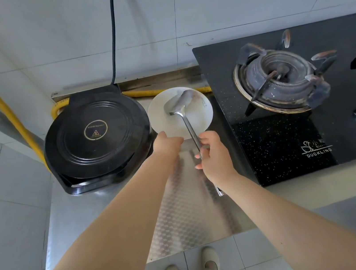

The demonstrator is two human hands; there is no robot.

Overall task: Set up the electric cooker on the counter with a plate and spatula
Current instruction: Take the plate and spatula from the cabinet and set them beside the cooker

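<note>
The electric cooker (97,140) sits closed on the steel counter (185,215), its black cord (113,33) running up the tiled wall, and just to its right, touching or nearly touching its rim, is the white plate (179,113). Over that plate goes the metal spatula (181,108): blade up near the plate's far side, handle running back toward the person, so its long axis points from the cooker's right flank straight at the right hand (214,154). That hand pinches the handle between thumb and fingers, well down the shaft; the handle's tail pokes out below the wrist. The left hand (166,142) is at the plate's near edge, between cooker and spatula handle, and looks closed on the rim, though its fingertips are tucked out of sight and the grip can't be confirmed. Whether the blade rests on the plate or hovers above it is hard to tell. Right of the plate lies the gas hob (284,104), partly cut off by the frame.
</note>
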